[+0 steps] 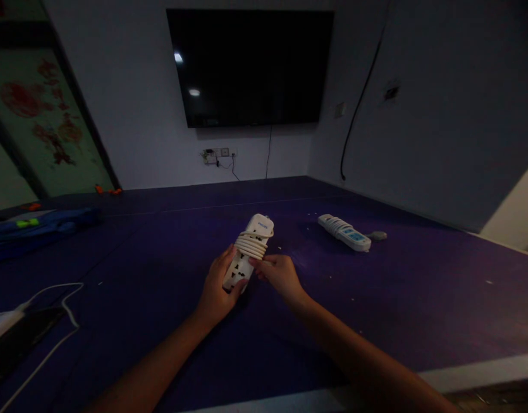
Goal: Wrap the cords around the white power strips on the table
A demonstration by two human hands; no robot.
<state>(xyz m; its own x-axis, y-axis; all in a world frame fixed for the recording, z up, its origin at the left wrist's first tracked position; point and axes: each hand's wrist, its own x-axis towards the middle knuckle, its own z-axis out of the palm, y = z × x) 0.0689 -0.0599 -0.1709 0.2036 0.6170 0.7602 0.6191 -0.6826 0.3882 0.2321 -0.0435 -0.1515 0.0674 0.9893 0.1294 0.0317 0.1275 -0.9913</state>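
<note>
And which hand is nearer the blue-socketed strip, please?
Right: the right hand is to the left of the blue-socketed strip; the left hand is farther left, holding the other strip.

A black television (255,71) (catching two bright reflections (194,92)) hangs on a dim wall (135,103) above a purple surface (160,252).

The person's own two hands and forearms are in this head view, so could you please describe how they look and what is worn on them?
The bare left hand and bare right hand wear no gloves. Both bare, tapering forearms show no sleeves, watch or bracelet; fine markings are unclear in the dim light.
</note>
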